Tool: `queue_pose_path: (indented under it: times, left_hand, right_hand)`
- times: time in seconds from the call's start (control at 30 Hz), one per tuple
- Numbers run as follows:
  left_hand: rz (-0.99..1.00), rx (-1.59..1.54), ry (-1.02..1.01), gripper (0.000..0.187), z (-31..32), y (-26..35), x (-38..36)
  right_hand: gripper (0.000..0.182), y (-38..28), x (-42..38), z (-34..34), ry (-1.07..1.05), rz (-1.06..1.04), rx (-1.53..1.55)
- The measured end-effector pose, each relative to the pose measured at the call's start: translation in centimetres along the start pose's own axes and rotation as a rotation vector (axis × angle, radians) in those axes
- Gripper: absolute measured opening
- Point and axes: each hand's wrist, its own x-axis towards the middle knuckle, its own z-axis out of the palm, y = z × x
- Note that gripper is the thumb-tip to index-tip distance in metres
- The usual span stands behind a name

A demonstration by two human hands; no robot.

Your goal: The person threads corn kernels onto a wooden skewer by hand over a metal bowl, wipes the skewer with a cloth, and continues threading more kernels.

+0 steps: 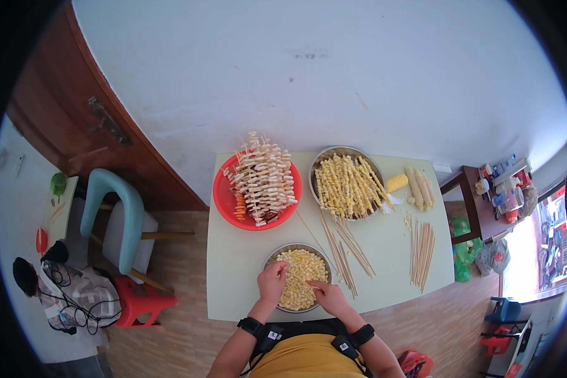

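Observation:
A metal bowl (273, 257) of yellow corn pieces (303, 269) sits at the near edge of a pale table (239, 252). My left hand (273, 281) rests over the bowl's left side, fingers pinched on a corn piece. My right hand (329, 297) hovers at the bowl's right rim, fingers closed around what looks like a thin wooden skewer with corn on it; the details are too small to confirm.
A red basin (223, 195) piled with white skewers stands at the back left, next to a metal bowl (349, 151) of corn skewers. Bare wooden skewers (422, 244) and corn cobs (419, 188) lie to the right. A chair (116, 217) and red stool (138, 302) stand left of the table.

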Motion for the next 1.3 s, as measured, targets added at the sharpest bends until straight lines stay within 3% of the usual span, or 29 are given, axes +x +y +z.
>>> queue_pose_path:
  times: [0.1,0.27,0.33,0.47,0.53,0.63,0.73,0.83,0.97,1.07,1.13,1.17,1.23,1.3]
  left_hand:
    - [-0.057,-0.074,-0.042,0.016,0.0,1.1,-0.3]
    - [0.044,-0.160,-0.303,0.015,-0.3,2.8,-0.7]
    - [-0.008,-0.154,-0.241,0.014,-0.9,2.1,-0.1]
    - [-0.113,-0.147,-0.013,0.010,-3.2,1.5,1.2]
    - [-0.077,-0.142,0.010,0.012,-3.2,0.9,1.4]
    - [-0.073,-0.143,0.030,0.013,-3.2,1.0,1.3]
    - [-0.053,-0.151,-0.045,0.015,-2.6,1.9,0.6]
    - [0.029,-0.273,-0.271,0.018,-1.7,3.9,-0.9]
    - [0.016,-0.401,-0.285,0.023,-1.3,3.4,-0.9]
    - [-0.135,-0.425,-0.367,0.028,-3.2,4.2,0.1]
    - [0.182,0.106,-0.180,0.028,-4.4,4.0,0.9]
    - [0.182,0.107,-0.179,0.028,-4.6,3.3,0.9]
    - [0.307,0.423,-0.099,0.023,-4.6,1.4,1.0]
    - [0.285,0.374,-0.116,0.019,-4.5,0.2,0.8]
  right_hand:
    - [0.025,0.0,0.5,0.3,0.011,-0.015,-0.017]
    - [0.021,1.0,2.1,2.1,0.147,-0.110,-0.039]
    - [0.022,0.2,1.8,1.3,0.038,-0.049,0.154]
    - [0.022,0.5,0.8,-0.1,0.091,-0.051,0.090]
    - [0.016,1.4,0.8,0.3,0.122,-0.050,0.338]
    - [0.011,1.3,0.9,0.5,0.131,-0.054,0.370]
    - [0.009,0.7,1.1,0.2,0.122,-0.030,0.391]
    - [0.007,-1.1,0.9,0.4,0.123,-0.094,0.434]
    - [0.007,-0.2,1.3,0.9,0.144,-0.086,0.501]
    - [0.009,0.1,1.3,0.7,0.108,-0.088,0.584]
    - [0.010,0.7,1.3,0.6,0.084,-0.108,0.678]
    - [0.010,1.0,1.2,0.4,0.083,-0.109,0.678]
    - [0.011,1.2,1.0,-0.2,0.048,-0.062,0.744]
    - [0.012,0.9,0.8,-0.7,0.058,-0.046,0.806]
